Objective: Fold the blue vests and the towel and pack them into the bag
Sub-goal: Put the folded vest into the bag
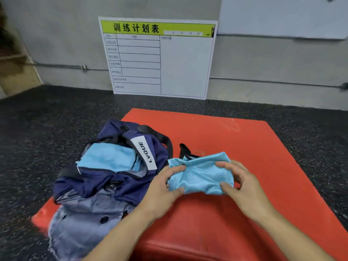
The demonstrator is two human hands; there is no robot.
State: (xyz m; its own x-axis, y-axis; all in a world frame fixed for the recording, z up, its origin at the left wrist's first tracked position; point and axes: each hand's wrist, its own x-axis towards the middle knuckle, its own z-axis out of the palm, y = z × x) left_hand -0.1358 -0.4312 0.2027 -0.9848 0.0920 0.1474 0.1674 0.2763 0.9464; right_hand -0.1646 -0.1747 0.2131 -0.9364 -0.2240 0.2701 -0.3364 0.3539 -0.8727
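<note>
Two bare hands, left hand (165, 187) and right hand (239, 183), are clamped on opposite ends of a folded, shiny light-blue mesh vest (200, 174), held compact on the red padded mat (235, 140) beside the open navy fabric bag (120, 166), apparently for packing.

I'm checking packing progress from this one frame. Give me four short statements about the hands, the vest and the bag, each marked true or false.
1. Both hands, left hand and right hand, grip the folded blue vest. True.
2. The vest rests on the black floor. False: it is over the red mat.
3. The navy bag is zipped shut. False: it gapes open.
4. Light blue fabric already lies in the bag. True.
</note>
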